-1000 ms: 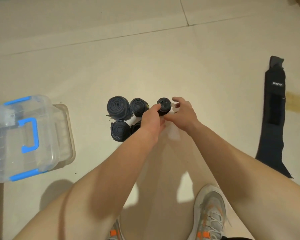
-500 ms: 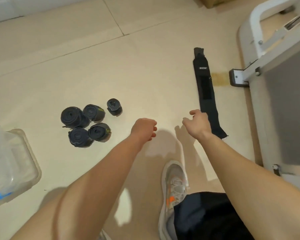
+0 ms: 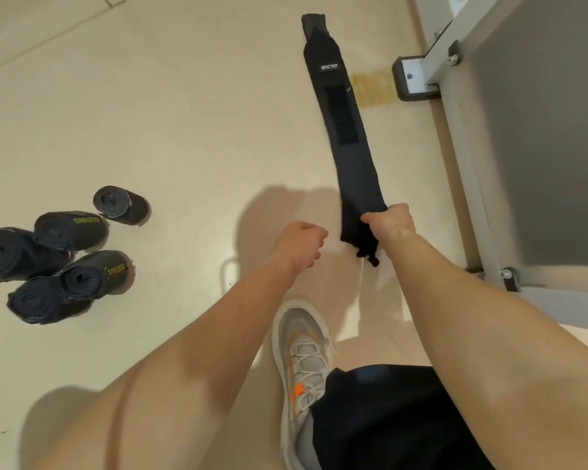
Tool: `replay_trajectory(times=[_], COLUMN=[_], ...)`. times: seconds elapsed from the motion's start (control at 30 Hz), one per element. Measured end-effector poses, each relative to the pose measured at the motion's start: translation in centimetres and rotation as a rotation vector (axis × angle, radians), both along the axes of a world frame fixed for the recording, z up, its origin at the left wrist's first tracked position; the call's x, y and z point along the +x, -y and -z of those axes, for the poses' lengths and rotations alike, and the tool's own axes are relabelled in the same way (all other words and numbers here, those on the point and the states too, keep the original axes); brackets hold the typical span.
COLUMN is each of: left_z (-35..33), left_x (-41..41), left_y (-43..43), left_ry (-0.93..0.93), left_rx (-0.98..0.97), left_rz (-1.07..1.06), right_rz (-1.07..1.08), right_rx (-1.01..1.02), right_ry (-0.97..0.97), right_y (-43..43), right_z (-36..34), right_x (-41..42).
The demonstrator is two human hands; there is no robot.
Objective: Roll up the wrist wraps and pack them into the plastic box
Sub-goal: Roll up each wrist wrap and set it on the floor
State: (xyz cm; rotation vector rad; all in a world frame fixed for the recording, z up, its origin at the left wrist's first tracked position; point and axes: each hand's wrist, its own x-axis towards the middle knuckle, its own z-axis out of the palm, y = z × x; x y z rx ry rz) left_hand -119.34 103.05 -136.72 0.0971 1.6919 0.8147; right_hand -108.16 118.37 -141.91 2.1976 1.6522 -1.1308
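Gripping the near end of the flat wrist wrap (image 3: pixel 343 120), the right hand (image 3: pixel 389 222) was closed round the cloth; the left hand (image 3: pixel 301 244) hovered just beside it, fingers curled under and holding nothing. The wrap lay stretched out on the floor (image 3: pixel 184 113), running away from the person; the plastic box was not in view.

The main risk, as I judged it, was a crooked start; with only one hand on the end, the first turn could skew and the roll come out coned or slack; the small loop (image 3: pixel 367 257) dangling at the near end might bunch inside it; the hook-and-loop patch (image 3: pixel 342 117) could catch on the cloth too early; a sideways pull might swing the far end against the frame foot (image 3: pixel 414 79), which stood near it.

Five rolled wraps (image 3: pixel 65 252) sat clustered well to the left, some touching; a loose one might spring open.

The floor was pale, smooth tile with a grout line and a yellowish stain (image 3: pixel 374 91) by the foot; a grey metal frame (image 3: pixel 489 130) filled the right side; a grey-and-orange shoe (image 3: pixel 302 361) showed below the arms.
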Motion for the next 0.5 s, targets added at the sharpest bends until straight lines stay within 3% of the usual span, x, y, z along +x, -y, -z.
replay_trajectory(times=[0.27, 0.5], left_z=[-0.3, -6.3], left_x=[-2.7, -6.4], left_y=[2.9, 6.2], left_ry=[-0.019, -0.057], left_rx=[-0.041, -0.010], left_rz=[-0.130, -0.290], right_rz=[-0.030, -0.145], right_rx=[-0.079, -0.127], right_ry=[-0.316, -0.589], right_y=[3.1, 6.3], right_z=[-0.4, -9.0], right_x=[-3.9, -9.3])
